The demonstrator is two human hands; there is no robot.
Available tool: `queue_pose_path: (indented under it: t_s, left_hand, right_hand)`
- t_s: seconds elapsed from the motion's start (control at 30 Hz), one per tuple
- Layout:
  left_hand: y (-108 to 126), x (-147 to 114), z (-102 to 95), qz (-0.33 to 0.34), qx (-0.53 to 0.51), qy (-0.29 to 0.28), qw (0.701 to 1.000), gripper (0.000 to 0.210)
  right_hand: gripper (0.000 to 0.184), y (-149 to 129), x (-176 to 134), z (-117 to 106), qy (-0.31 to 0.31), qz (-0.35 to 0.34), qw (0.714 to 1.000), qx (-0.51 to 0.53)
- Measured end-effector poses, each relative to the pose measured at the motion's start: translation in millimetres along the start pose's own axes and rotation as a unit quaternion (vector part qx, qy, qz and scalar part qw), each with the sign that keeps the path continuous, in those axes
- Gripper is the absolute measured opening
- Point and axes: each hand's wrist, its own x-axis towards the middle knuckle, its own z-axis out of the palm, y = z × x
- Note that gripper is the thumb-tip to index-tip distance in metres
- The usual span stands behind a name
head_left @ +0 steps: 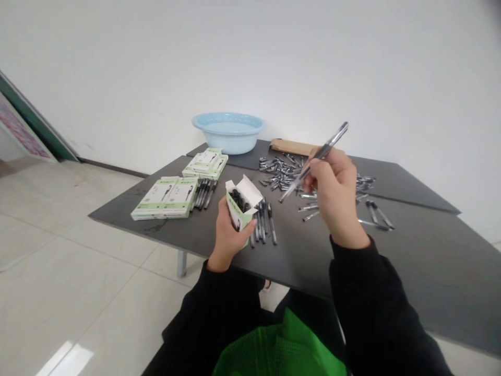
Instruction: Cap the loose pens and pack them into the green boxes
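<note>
My left hand (229,235) is wrapped round a small white and green pen box (235,213), tilted with its flaps up. Dark pen ends show inside its mouth. Raised to the right of the box, my right hand (332,185) pinches a clear pen (313,164) with a dark grip, slanting from upper right to lower left. Just right of the box, a short row of pens (267,224) lies on the table. Behind my right hand spreads a loose heap of similar pens (279,169).
Stacked white and green boxes (164,197) lie at the left of the dark table (313,266), with more boxes (205,163) behind. Several pens (204,193) rest beside them. A light blue basin (229,133) stands at the back, near a brown cardboard piece (293,147) by the wall.
</note>
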Motion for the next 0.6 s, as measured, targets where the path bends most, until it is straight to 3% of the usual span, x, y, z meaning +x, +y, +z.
queue_pose_path:
  t_s: [0.17, 0.37, 0.53, 0.6]
  left_hand:
    - [0, 1, -0.1, 0.009, -0.012, -0.001, 1.000, 0.072]
    - [1, 0, -0.7, 0.011, -0.028, -0.009, 1.000, 0.074]
    - [2, 1, -0.3, -0.001, -0.035, -0.008, 0.999, 0.071]
    - [3, 1, -0.4, 0.000, -0.032, -0.007, 0.999, 0.071]
  right_hand:
    - [0.018, -24, -9, 29, -0.080, -0.073, 0.994, -0.017]
    - [0.013, -20, -19, 51, -0.163, -0.065, 0.981, -0.084]
    - [0.010, -13, -20, 59, -0.248, -0.087, 0.952, -0.158]
    - [0.011, -10, -20, 58, -0.249, -0.096, 0.952, -0.152]
